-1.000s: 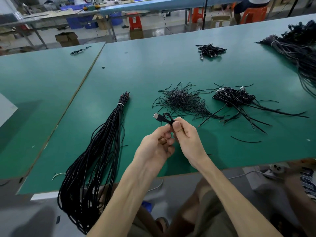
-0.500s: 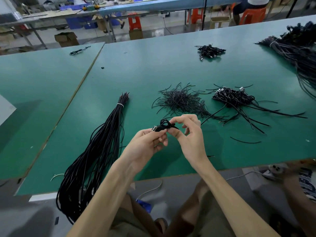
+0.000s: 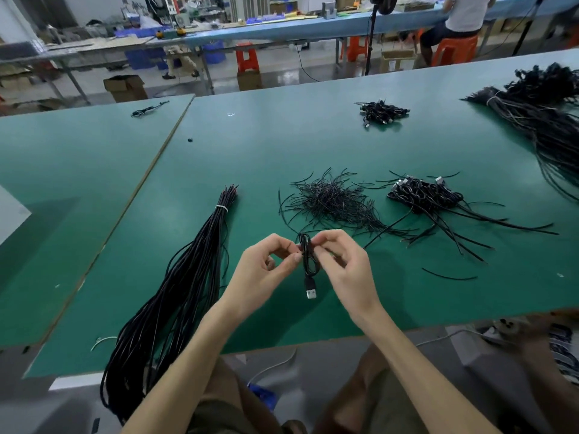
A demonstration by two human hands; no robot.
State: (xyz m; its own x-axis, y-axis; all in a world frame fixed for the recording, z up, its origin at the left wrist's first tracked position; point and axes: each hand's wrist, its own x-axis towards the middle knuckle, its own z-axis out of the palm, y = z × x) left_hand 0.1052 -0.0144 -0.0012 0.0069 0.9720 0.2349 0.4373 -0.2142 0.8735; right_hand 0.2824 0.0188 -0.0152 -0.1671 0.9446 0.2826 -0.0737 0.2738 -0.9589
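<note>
Now left hand [image 3: 266,272] and right hand [image 3: 346,267] both pinch the coiled USB cable [image 3: 308,261] — plug [image 3: 310,291] dangling; if either pinch slackens, the coil probably springs loose.

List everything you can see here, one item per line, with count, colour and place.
coiled USB cable: one, black with a silver plug hanging down, pinched between both hands
long cable bundle: one, black with a white tie, left of the hands, draped over the near table edge
short wire pile: one, black, beyond the hands
coiled cable pile: one, black, right of the short wires
small cable pile: one, black, far centre
large bundle: one, black, far right
loose wire: one, black, right of the hands
worktables: two, green, side by side
stools: several, orange, background
left hand: pinches the cable
right hand: pinches the cable
</note>
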